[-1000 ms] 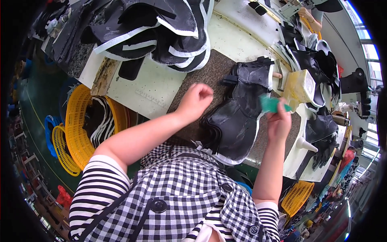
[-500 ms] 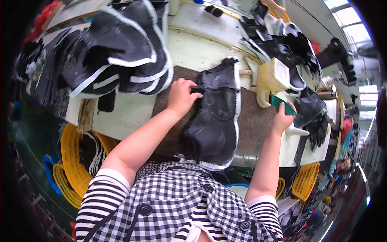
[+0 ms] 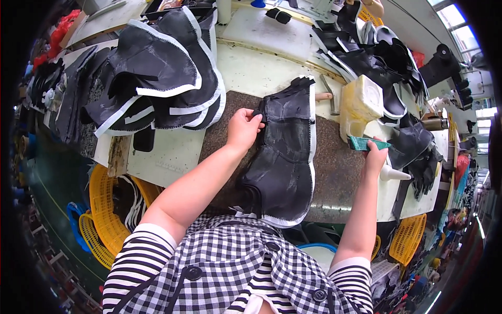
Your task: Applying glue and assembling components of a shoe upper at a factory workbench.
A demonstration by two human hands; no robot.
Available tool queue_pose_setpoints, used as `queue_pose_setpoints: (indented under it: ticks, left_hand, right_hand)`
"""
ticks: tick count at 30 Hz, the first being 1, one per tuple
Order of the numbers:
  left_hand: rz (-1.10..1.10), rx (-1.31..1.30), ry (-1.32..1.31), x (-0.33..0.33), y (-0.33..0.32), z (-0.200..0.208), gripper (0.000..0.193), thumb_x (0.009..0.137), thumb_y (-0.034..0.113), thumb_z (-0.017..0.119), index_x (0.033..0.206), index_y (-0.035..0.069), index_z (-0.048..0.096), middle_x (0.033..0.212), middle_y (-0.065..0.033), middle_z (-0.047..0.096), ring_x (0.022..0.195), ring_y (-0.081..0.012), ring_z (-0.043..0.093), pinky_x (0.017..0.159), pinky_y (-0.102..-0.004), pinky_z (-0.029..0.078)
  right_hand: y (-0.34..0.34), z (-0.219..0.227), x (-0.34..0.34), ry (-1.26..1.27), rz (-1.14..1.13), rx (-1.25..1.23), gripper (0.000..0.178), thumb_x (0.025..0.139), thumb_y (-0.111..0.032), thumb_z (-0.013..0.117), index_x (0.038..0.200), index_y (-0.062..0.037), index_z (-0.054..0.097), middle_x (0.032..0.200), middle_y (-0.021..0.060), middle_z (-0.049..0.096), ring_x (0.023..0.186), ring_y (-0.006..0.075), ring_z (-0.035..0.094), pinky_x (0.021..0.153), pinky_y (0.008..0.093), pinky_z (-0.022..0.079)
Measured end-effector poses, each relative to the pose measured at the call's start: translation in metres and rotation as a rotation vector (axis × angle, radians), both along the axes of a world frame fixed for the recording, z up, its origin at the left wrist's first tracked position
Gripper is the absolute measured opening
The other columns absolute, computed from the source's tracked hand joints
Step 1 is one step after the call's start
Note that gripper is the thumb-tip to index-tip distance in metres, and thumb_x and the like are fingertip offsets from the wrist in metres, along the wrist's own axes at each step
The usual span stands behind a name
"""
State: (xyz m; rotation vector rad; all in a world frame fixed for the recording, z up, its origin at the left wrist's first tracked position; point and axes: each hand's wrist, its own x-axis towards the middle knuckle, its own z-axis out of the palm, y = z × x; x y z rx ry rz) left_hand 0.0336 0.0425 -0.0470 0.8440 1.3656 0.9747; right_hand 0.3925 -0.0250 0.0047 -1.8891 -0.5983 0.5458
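A black leather-like boot upper (image 3: 285,152) with white edging lies lengthwise in front of me on a brown speckled board (image 3: 334,172). My left hand (image 3: 244,129) pinches a black flap at its left edge, near the top. In my right hand (image 3: 376,154) is a green plastic glue spreader (image 3: 367,144), held beside the lower part of a yellowed translucent plastic jug (image 3: 361,104). The spreader appears to be just in front of the jug; whether it touches I cannot tell. Just beyond the upper lies a hammer (image 3: 329,95).
A stack of black white-edged pieces (image 3: 157,63) covers the table's left. More black pieces (image 3: 381,63) lie at the far right. A white nozzle bottle (image 3: 393,173) lies near my right wrist. Yellow baskets (image 3: 104,193) stand below the left edge; another person's hand (image 3: 372,6) shows at the far right.
The green spreader has turned from a slant to nearly level beside the jug. My left hand still pinches the flap, and the whole view has shifted slightly.
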Motion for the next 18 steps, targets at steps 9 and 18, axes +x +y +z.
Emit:
queue_pose_setpoints:
  ticks: [9, 18]
  left_hand:
    - [0.130, 0.021, -0.348, 0.006, -0.022, 0.019, 0.019, 0.096, 0.009, 0.055, 0.108, -0.001, 0.044, 0.099, -0.0127, 0.062, 0.086, -0.0189, 0.066, 0.078, -0.0323, 0.055]
    - [0.141, 0.084, -0.423, 0.017, -0.026, 0.036, 0.020, 0.094, 0.011, 0.060, 0.108, -0.002, 0.051, 0.095, -0.0103, 0.065, 0.087, -0.0170, 0.066, 0.081, -0.0305, 0.055]
  right_hand:
    - [0.020, 0.014, -0.209, -0.258, 0.503, 0.348, 0.023, 0.088, -0.009, 0.067, 0.106, -0.0060, 0.053, 0.090, 0.0060, 0.061, 0.075, 0.0175, 0.060, 0.069, 0.0305, 0.050]
    - [0.025, 0.008, -0.199, -0.505, 0.509, 0.359, 0.024, 0.091, -0.005, 0.062, 0.112, -0.0045, 0.050, 0.097, 0.0097, 0.060, 0.084, 0.0194, 0.061, 0.077, 0.0312, 0.049]
